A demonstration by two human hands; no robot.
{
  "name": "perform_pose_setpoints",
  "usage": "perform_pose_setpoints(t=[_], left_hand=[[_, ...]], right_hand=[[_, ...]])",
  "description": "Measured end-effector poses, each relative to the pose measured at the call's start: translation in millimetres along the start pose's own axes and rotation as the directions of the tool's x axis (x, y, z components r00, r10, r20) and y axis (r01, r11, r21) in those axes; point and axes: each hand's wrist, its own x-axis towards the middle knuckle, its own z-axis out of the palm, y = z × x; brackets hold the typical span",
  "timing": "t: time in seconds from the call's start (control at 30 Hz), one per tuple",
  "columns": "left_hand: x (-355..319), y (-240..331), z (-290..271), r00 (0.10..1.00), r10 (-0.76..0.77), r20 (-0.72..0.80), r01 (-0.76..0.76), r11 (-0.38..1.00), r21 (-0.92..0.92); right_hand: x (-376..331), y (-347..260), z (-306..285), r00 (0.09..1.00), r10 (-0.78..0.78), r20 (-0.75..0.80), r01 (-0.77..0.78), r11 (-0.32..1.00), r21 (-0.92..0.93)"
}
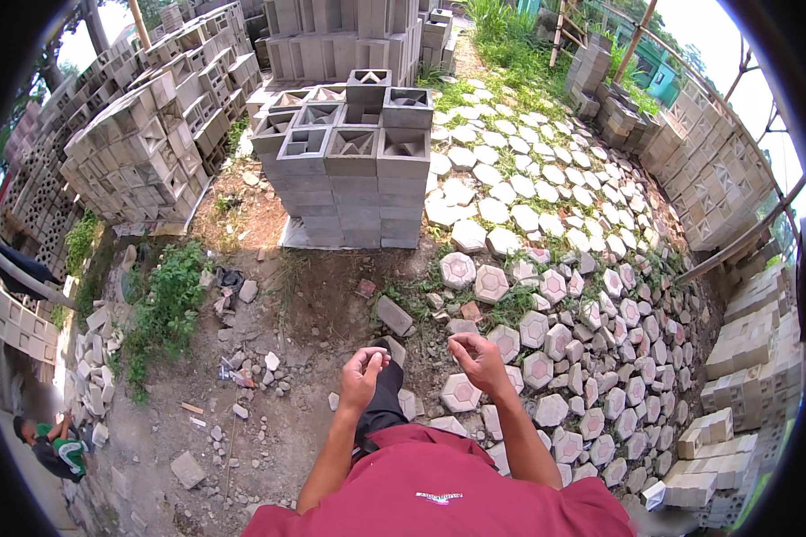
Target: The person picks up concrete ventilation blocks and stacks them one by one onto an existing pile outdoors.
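My left hand [364, 372] is raised in front of my body, its fingers curled in and the thumb folded toward them. Nothing shows in it. To its right, my right hand [479, 360] is also curled, thumb and fingertips close together, with no object visible there. Both hands are in the air, apart from each other and touching nothing. Beyond them stands a stack of grey hollow concrete blocks [355, 201], their open faces up. Hexagonal paving stones [537, 369] lie on the ground by my right hand.
Tall stacks of pale ventilation blocks [139, 148] rise at the far left. More blocks [707, 174] line the right side beside slanted poles. Loose rubble [271, 362] and a leafy bush [167, 309] are on the left. A person in green [58, 445] is at the lower left.
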Motion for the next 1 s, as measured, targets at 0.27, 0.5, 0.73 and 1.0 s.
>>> perform_pose_setpoints(t=[0.27,0.5,0.73,1.0], left_hand=[[206,102,-21,0.995,0.092,0.036,-0.090,0.995,-0.044],[298,160,-40,0.990,0.104,0.095,-0.107,0.994,0.020],[353,131,-27,0.999,0.004,0.034,-0.003,1.000,-0.028],[483,131,6,1.000,0.010,-0.003,-0.010,1.000,-0.006]], right_hand=[[183,-39,8,0.985,0.167,-0.052,-0.154,0.970,0.187],[261,-77,21,0.994,0.107,-0.031,-0.101,0.984,0.147],[342,-54,13,0.991,0.134,-0.010,-0.130,0.975,0.181],[503,-26,-33,0.995,0.095,-0.029,-0.086,0.968,0.236]])
